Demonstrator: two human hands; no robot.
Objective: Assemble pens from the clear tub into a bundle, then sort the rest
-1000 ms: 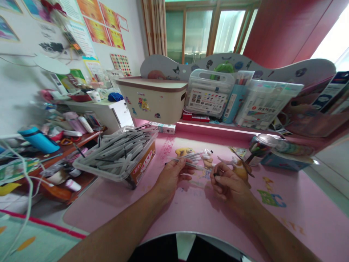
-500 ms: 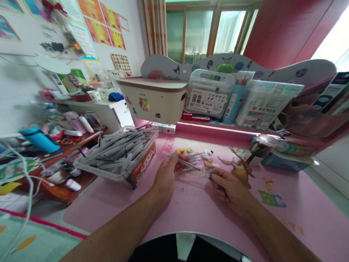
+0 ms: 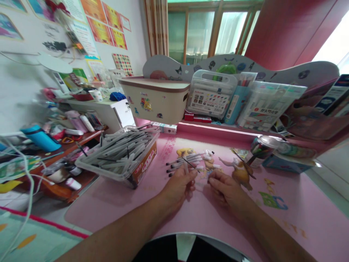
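Note:
My left hand (image 3: 180, 186) pinches a thin clear pen barrel (image 3: 186, 166) that stands nearly upright above its fingers, over the pink desk (image 3: 191, 207). My right hand (image 3: 225, 189) is curled close beside it, fingertips pressed on a small part too tiny to name. Just beyond both hands lies a row of several white pens (image 3: 191, 160) on the desk. A clear tray (image 3: 120, 156) heaped with many grey pen barrels sits left of my left hand.
A cream storage bin (image 3: 155, 98), clear marker cases (image 3: 211, 94) and a blue box stand along the back shelf. A can (image 3: 259, 149) holding pens is at the right. A cluttered side shelf with a blue bottle (image 3: 40, 138) lies to the left.
My left hand has drawn back toward me and tipped the barrel from lying sideways to nearly upright. My right hand has moved closer to it. The row of pens on the desk is now uncovered.

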